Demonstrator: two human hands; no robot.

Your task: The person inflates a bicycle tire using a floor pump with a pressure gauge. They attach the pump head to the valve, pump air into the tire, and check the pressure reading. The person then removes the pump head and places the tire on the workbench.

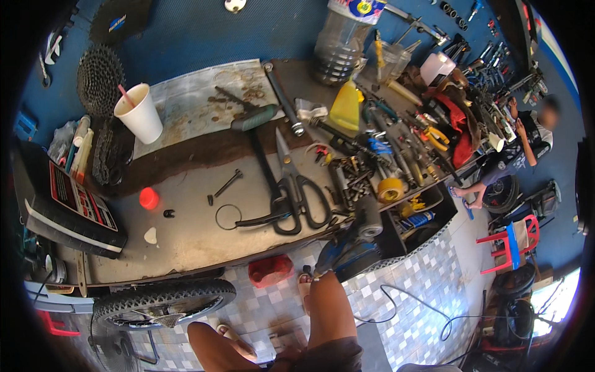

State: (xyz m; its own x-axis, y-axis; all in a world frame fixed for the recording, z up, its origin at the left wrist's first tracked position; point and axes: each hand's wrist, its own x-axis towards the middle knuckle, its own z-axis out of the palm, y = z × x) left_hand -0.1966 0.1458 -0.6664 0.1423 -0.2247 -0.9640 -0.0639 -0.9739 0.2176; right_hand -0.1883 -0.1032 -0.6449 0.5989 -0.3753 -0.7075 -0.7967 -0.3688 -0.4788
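Note:
Neither of my hands shows in the head view; only my bare knees [333, 304] and sandalled feet come in from the lower edge. In front of me, on the worn workbench [186, 248], lies a large pair of black-handled scissors [300, 192]. Beside it is a black tool with a green grip [257, 118]. A bolt [229, 183], a thin metal ring [228, 216] and an orange-red cap [149, 198] lie to the left. Farther back, a white paper cup [141, 115] with a straw stands by a stained sheet [198, 99].
Many hand tools [396, 136] crowd the bench's right side, near a yellow tape roll [390, 190]. A black box [68, 204] stands at left. Below are a bicycle wheel [167, 302], a red container [271, 271] and a floor cable [427, 307]. Another person [527, 136] sits far right near a red chair [511, 245].

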